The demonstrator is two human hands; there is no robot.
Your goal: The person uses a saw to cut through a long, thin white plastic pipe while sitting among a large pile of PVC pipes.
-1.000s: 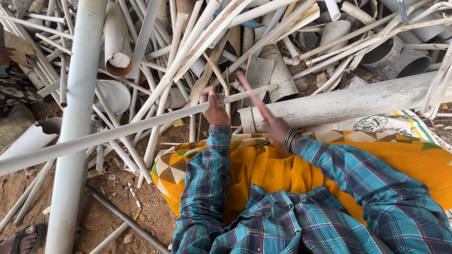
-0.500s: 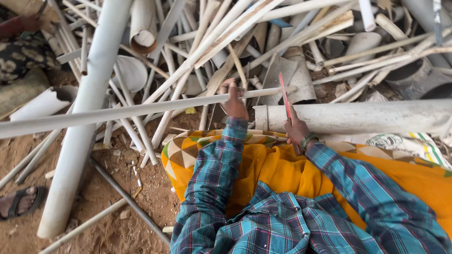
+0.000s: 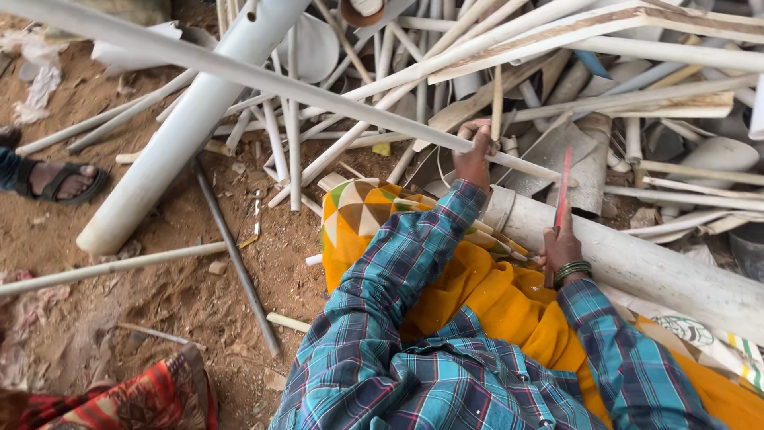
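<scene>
White plastic everywhere: thin white pipe [image 3: 263, 76] held in the left hand [image 3: 475, 155], grip wrapped tight around it near its end, the rest running long and unsupported up toward the top left. Resting across a thick white pipe [image 3: 660, 267] that lies on the orange cloth [image 3: 485, 299] over the lap. Right hand [image 3: 563, 251], bangles at the wrist, clamped shut on the lower end of a red hacksaw blade [image 3: 563, 187], blade standing nearly upright with its upper part just beside the thin pipe's end. Cannot tell whether the teeth touch the pipe.

Behind, a tangled heap of pipe offcuts [image 3: 557, 72]; a wide pipe [image 3: 187, 131] slanting down onto the sandy ground [image 3: 183, 302]. At far left, another person's sandalled foot [image 3: 64, 181].

Likely trouble: bare blade, no frame or handle visible, so a slip could draw teeth across the palm or jump toward the left fingers close by. Long free length of pipe could sag or roll, pinching the blade and snapping it. Lap underneath, guarded only by cloth and the thick pipe.
</scene>
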